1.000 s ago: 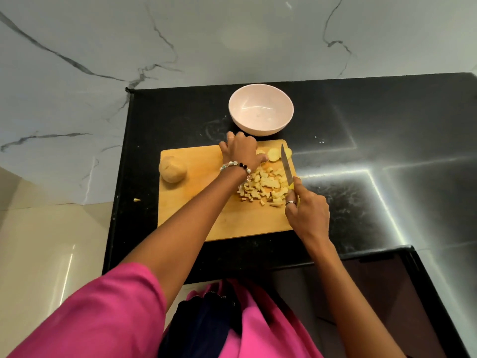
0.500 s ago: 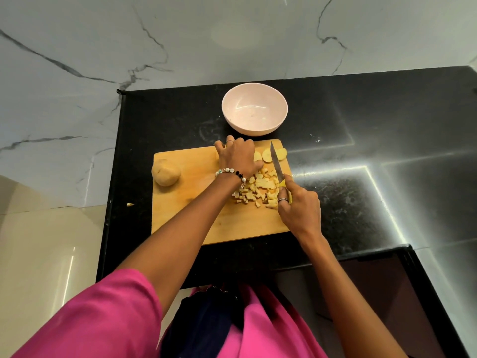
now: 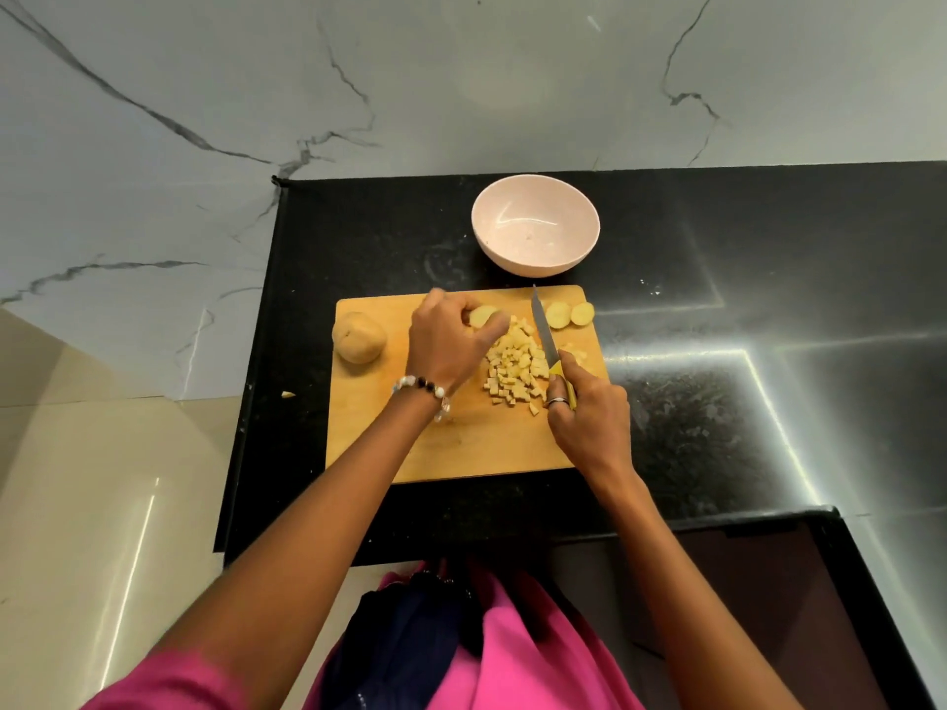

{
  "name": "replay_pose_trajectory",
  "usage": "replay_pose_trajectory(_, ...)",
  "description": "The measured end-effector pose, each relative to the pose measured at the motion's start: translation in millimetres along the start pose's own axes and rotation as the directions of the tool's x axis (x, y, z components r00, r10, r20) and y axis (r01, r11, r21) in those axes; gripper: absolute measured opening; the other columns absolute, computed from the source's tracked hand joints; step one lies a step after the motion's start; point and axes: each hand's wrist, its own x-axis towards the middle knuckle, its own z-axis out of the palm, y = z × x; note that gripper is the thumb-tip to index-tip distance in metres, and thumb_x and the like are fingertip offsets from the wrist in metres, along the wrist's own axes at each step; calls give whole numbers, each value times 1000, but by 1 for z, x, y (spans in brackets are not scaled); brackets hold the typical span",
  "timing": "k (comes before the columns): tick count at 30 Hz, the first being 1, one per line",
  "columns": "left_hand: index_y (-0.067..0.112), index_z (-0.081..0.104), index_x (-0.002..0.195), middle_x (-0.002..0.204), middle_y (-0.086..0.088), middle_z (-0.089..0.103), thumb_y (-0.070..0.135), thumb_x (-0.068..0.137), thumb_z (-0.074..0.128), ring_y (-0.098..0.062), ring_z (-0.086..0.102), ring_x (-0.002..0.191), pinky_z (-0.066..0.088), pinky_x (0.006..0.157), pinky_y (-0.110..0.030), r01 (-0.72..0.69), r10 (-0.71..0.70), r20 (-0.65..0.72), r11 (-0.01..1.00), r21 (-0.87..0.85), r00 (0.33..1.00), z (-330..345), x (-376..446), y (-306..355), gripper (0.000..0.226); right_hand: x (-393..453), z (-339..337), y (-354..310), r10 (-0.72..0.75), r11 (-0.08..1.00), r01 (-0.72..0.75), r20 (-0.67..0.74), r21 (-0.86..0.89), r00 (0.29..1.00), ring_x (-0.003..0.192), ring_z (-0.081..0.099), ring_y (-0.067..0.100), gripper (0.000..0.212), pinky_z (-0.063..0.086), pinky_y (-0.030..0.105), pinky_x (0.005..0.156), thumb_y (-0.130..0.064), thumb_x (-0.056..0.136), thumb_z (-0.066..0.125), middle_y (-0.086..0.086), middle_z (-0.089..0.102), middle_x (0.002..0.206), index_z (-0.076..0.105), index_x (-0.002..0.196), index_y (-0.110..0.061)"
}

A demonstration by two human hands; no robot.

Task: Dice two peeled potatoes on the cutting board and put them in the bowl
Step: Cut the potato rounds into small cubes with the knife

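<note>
Diced potato [image 3: 515, 368] is heaped right of centre on the cutting board [image 3: 451, 448]; my left hand [image 3: 451, 340] pinches a potato piece [image 3: 481, 315] near the far edge, and my right hand [image 3: 584, 412] is clamped on the knife [image 3: 543, 330]. I see two slices [image 3: 569, 315] at the far right corner, a whole potato [image 3: 358, 336] at the left edge. Beyond the board sits the bowl [image 3: 535, 225] on the black counter [image 3: 717, 279], against a marble wall [image 3: 358, 79]; a scrap [image 3: 288, 395] lies left.

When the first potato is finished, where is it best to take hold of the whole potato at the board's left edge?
Probably across the whole potato, fingers over its rounded top and sides, coming from the left: it lies apart, and the diced pile and knife sit to its right.
</note>
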Motion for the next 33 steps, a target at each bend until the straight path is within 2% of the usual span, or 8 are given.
replay_pose_trajectory(3,12,66,105,100,-5,56,61,78,62,-18,53,88,46,71,-29,7,-11,14,968,251,1000,-5,-29,-24,56,-9,6,-10,-64,998,64,14,10,998,64,61,34,40,44,38,57,-16,92,53,18,70,77,55,132,-9)
replay_pose_trajectory(5,13,63,114,108,-6,53,61,79,61,-21,51,96,43,78,-32,9,-29,47,923,384,998,-8,-39,-38,59,-18,13,-20,-124,992,124,52,-2,991,63,61,34,40,43,37,56,-15,92,53,18,69,74,55,132,-7)
replay_pose_trajectory(7,17,56,128,116,-6,50,58,80,61,-22,46,104,39,84,-31,-11,-34,100,906,423,994,-11,-43,-48,63,-27,21,-27,-175,984,178,95,-30,980,63,61,32,42,43,37,56,-18,93,49,16,69,73,53,133,-6)
replay_pose_trajectory(10,18,44,139,121,-6,48,55,79,64,-23,42,108,37,89,-33,-31,-21,140,930,365,990,-13,-45,-54,74,-37,32,-34,-213,968,230,161,-99,964,67,61,34,47,39,36,55,-24,93,40,16,68,77,48,137,-8)
replay_pose_trajectory(14,20,54,133,118,-5,51,45,78,70,-24,42,109,38,94,-35,32,-53,107,980,195,993,-17,-46,-60,63,-43,37,-41,-162,966,205,249,-158,955,80,61,35,48,34,36,58,-25,98,38,15,68,89,37,145,-14)
replay_pose_trajectory(17,22,59,127,115,-3,52,42,79,71,-23,42,108,39,94,-36,71,-82,75,989,132,994,-16,-46,-62,54,-42,38,-46,-130,956,196,284,-218,950,85,60,35,50,33,36,59,-27,99,35,13,67,94,30,147,-17)
replay_pose_trajectory(22,25,62,124,113,0,52,42,77,73,-20,41,107,39,92,-34,101,-107,55,990,101,993,-13,-46,-63,51,-45,38,-50,-104,938,192,293,-288,951,86,60,35,51,33,35,59,-27,99,33,13,65,96,26,149,-16)
replay_pose_trajectory(33,28,63,122,111,3,52,42,76,72,-19,41,105,41,89,-37,106,-109,23,989,102,994,-7,-46,-66,48,-46,45,-51,-103,943,190,304,-274,947,82,60,34,53,32,34,58,-25,99,33,13,65,94,23,150,-13)
